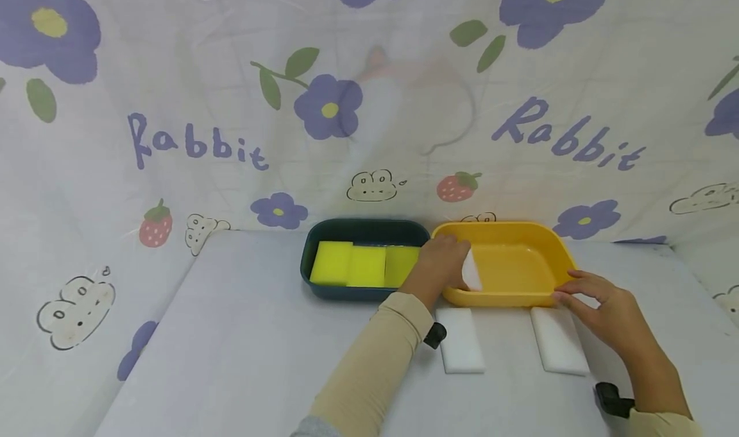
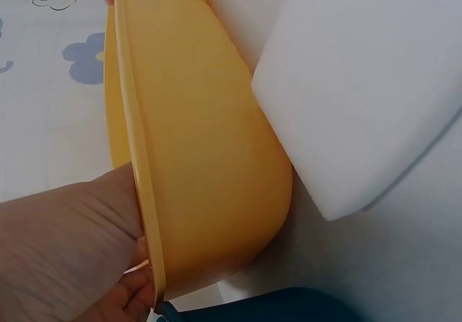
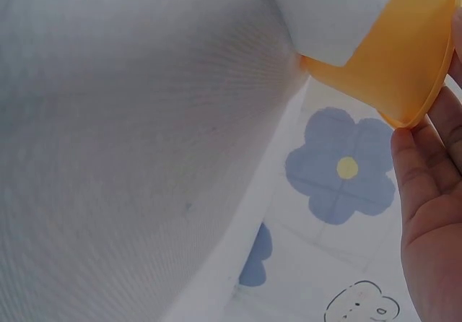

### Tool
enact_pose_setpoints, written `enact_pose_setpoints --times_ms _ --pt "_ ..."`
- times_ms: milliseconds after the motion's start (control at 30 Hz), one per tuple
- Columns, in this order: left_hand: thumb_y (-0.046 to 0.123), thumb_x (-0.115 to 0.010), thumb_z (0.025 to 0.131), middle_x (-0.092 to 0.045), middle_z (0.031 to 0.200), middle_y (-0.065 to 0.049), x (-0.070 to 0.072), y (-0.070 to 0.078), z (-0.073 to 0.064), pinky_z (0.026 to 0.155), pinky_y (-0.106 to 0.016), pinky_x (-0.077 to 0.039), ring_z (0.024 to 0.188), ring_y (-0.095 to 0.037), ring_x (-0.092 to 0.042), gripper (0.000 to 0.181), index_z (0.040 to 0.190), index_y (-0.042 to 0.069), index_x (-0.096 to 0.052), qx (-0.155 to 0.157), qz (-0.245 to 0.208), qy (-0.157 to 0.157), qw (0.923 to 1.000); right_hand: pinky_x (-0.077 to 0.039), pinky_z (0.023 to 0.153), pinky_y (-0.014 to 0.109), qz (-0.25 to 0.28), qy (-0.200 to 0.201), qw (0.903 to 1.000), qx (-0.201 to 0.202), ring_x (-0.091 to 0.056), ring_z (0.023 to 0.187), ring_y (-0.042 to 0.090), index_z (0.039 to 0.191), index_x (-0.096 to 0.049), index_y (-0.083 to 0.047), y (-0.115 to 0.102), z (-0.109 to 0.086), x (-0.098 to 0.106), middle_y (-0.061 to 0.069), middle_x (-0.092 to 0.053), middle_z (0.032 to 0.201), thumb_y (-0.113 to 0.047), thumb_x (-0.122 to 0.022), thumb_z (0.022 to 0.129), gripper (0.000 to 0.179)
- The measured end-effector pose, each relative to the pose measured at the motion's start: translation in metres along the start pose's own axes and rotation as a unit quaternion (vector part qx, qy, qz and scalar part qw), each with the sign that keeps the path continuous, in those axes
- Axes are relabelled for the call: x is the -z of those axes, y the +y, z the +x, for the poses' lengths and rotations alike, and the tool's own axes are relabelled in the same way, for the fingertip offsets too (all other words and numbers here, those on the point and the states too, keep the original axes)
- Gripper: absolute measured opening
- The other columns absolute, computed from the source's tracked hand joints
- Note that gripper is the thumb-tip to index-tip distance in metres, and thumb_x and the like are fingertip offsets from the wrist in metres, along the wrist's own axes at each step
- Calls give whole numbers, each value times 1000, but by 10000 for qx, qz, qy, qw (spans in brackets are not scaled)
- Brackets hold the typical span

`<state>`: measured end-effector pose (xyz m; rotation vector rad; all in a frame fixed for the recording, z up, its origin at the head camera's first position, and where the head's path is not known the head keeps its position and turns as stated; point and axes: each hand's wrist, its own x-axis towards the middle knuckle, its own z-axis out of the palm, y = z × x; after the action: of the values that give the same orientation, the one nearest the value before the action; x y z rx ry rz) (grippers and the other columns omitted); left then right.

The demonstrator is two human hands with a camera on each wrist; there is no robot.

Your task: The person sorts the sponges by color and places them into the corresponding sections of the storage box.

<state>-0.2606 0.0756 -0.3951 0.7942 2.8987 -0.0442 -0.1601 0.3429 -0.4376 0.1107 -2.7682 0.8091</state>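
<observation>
A yellow plastic basin (image 1: 522, 299) stands on the table, and its right front rim is pinched between the thumb and fingers of my right hand (image 1: 603, 305). My left hand (image 1: 441, 264) reaches over the basin's left end, fingers bent down inside it around a white sponge block (image 1: 471, 271). That block is partly hidden by the hand. In the left wrist view, the left hand (image 2: 79, 242) crosses the basin's rim (image 2: 141, 170), its fingertips mostly out of sight. Two more white sponge blocks, one left (image 1: 462, 341) and one right (image 1: 559, 342), lie in front of the basin.
Left of the yellow basin, touching or nearly touching it, is a dark green basin (image 1: 346, 292) holding yellow sponge blocks (image 1: 366, 267) in a row. A white cloth covers the table (image 1: 242, 360). Behind hangs a curtain (image 1: 404, 148) printed with flowers and rabbits.
</observation>
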Motion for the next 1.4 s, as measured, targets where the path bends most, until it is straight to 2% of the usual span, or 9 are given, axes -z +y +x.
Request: enact_pose_setpoints --times_ms 167,267,367,500,767,933,1200,1300,1400 --pt "55 -76 83 -55 135 6 1 -2 -1 110 -29 -36 117 -15 -46 68 144 33 -54 -137 75 -309 9994 -40 95 68 -42 31 10000 75 -47 125 54 106 -76 -1 -1 1 -1 31 -57 132 -23 -77 90 27" --pt "47 -72 90 -52 143 11 2 -2 0 118 -33 -24 129 -11 -43 53 142 43 -56 -269 -138 -695 9971 -40 94 69 -47 79 9999 132 -48 124 54 105 -76 -1 0 1 0 31 -58 131 -22 -78 90 26" --pt "35 -66 98 -49 148 14 4 -2 1 122 -36 -10 138 -6 -38 44 139 47 -57 -350 -305 -1012 9938 -40 94 69 -30 95 9998 148 -48 124 55 104 -76 0 1 1 0 32 -58 131 -21 -78 90 25" --pt "21 -60 103 -46 150 17 5 0 1 123 -40 -5 140 -5 -36 46 138 50 -57 -375 -236 -1170 9921 -41 94 68 15 94 9998 170 -48 124 55 104 -76 1 1 1 -1 32 -58 130 -19 -78 89 25" --pt "25 -60 103 -59 136 17 0 -1 1 123 -36 -5 120 -7 -49 36 134 41 -65 -195 -584 -976 9933 -41 94 68 50 120 9998 157 -48 124 54 105 -76 1 2 1 -2 32 -58 131 -19 -78 89 26" --pt "27 -57 104 -60 135 17 -3 -3 2 122 -35 -5 119 -6 -49 35 136 39 -63 -228 -517 -970 9937 -41 93 67 40 161 9997 177 -49 124 54 104 -76 2 1 1 -2 31 -59 130 -18 -78 89 25" --pt "21 -58 103 -61 134 16 -6 -7 3 123 -38 -6 119 -7 -50 36 133 39 -66 -400 -524 -813 9945 -41 94 68 81 -16 10000 -15 -46 126 55 107 -75 1 0 3 -4 32 -56 133 -22 -77 91 28" --pt "18 -60 102 -62 132 16 -7 -7 2 123 -40 -9 120 -6 -50 37 131 39 -67 -597 -576 -673 9943 -41 94 68 42 -7 10000 31 -46 125 55 107 -75 1 1 3 -3 33 -55 133 -22 -77 90 28" --pt "16 -61 101 -61 131 15 -6 -5 0 118 -34 -25 114 -6 -51 37 131 37 -67 -899 -668 -533 9923 -41 93 68 4 41 9999 117 -47 123 56 106 -75 1 3 2 -2 33 -56 132 -21 -78 90 27"
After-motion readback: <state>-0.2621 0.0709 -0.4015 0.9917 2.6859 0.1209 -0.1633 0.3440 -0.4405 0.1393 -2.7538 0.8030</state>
